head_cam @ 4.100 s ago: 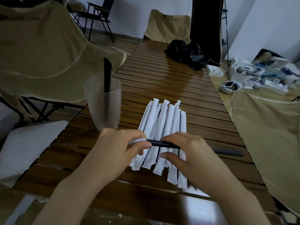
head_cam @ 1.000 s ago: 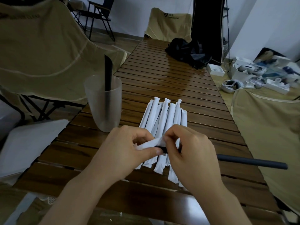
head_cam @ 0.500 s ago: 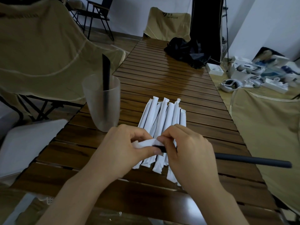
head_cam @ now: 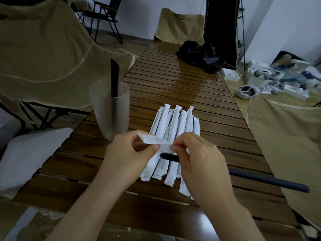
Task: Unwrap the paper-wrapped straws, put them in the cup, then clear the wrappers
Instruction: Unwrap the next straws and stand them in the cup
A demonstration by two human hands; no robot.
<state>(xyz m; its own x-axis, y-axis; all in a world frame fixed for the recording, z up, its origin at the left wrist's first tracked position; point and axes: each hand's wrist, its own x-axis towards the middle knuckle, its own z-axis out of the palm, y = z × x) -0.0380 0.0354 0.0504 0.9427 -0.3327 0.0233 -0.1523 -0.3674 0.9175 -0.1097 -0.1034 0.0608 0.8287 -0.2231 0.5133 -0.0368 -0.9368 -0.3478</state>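
We are holding a black straw (head_cam: 260, 179) over the wrapped straws (head_cam: 173, 136) on the slatted table (head_cam: 173, 80), our right hand (head_cam: 199, 162) keeping its grip clamped on it, our left hand (head_cam: 128, 153) pinching the loose paper wrapper (head_cam: 152, 140). The frosted cup (head_cam: 109, 110) is standing just left, holding one straw.

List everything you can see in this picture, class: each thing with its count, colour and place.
table: one, brown slats, centre
cup: one, frosted clear, table's left edge
straw in cup: one, black, upright
wrapped straws: a pile, count unclear, white, mid-table
bare straw: one, black, in right hand
wrapper: one, white, pinched between both hands
black cloth: one, table's far end
camp chairs: several, tan, around table
left hand: pinches wrapper
right hand: holds bare straw and wrapper
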